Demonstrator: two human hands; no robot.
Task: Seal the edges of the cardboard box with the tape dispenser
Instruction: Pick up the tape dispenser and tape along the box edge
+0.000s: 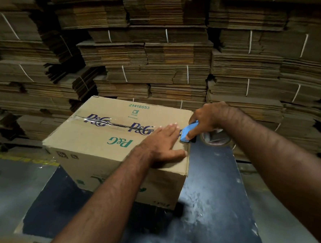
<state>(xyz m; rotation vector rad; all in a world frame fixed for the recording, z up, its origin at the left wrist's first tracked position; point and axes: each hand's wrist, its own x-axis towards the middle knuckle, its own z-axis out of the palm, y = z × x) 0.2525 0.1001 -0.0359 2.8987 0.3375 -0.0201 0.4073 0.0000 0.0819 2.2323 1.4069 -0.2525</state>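
A brown cardboard box [102, 136] with P&G print stands on a dark blue table top [213, 190]. Clear tape [107, 123] runs along the centre seam of its top. My left hand [162, 144] lies flat on the box top near the right edge, fingers straight, thumb at the corner. My right hand [208, 118] grips the blue tape dispenser [188, 131] at the box's right edge, where the seam ends. The roll of tape [216, 138] on the dispenser shows just below my right wrist, partly hidden by it.
Tall stacks of flattened, string-tied cardboard [160, 55] fill the whole background close behind the box. Grey floor [11, 183] with a yellow line [22, 158] lies to the left of the table. The table top extends toward me and to the right.
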